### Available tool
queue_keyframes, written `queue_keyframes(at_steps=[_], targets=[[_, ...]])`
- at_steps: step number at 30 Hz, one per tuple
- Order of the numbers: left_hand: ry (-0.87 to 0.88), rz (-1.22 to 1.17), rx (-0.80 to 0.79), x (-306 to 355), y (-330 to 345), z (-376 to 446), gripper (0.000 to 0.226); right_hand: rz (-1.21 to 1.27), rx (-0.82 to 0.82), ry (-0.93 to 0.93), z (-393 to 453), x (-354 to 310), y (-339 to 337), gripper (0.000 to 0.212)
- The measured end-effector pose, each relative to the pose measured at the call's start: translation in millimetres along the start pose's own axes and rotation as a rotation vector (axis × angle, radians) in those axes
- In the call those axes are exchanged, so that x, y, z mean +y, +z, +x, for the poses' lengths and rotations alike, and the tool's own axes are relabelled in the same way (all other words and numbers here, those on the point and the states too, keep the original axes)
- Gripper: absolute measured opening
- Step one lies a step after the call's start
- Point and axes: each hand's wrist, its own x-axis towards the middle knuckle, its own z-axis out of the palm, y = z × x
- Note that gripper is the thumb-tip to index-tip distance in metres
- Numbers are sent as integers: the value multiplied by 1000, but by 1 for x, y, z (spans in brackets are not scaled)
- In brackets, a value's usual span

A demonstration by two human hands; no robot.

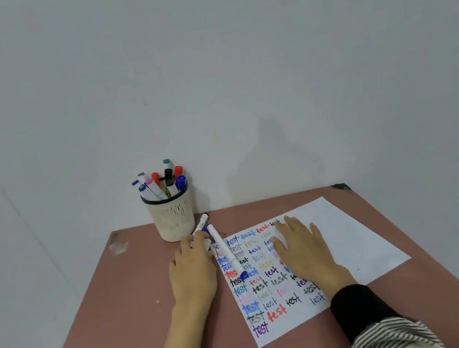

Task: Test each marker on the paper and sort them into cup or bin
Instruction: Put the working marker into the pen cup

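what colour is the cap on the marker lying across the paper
Blue, on the white-barrelled marker lying across the paper; clearest in the head view.

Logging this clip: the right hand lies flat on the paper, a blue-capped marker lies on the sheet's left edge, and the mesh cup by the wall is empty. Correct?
Not quite. The mesh cup is not empty: the head view shows several capped markers standing in it. The rest holds: right hand flat on the paper, blue-capped marker on its left edge.

Left hand (193,271): reaching at a white marker (200,224) beside the cup (171,218).
Right hand (304,248): lying flat, pressing the paper (350,232).
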Motion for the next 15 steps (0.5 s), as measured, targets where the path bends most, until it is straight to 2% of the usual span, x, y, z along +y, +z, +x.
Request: queue_keyframes(at_steps=[6, 12, 15], targets=[[3, 12, 10, 0, 1, 0, 33, 11, 9, 3, -3, 1, 0, 55], [91, 30, 142, 6, 2, -2, 27, 51, 32, 8, -5, 3, 0, 53], [41, 94, 176, 11, 4, -5, 45, 58, 36, 8, -5, 3, 0, 53]])
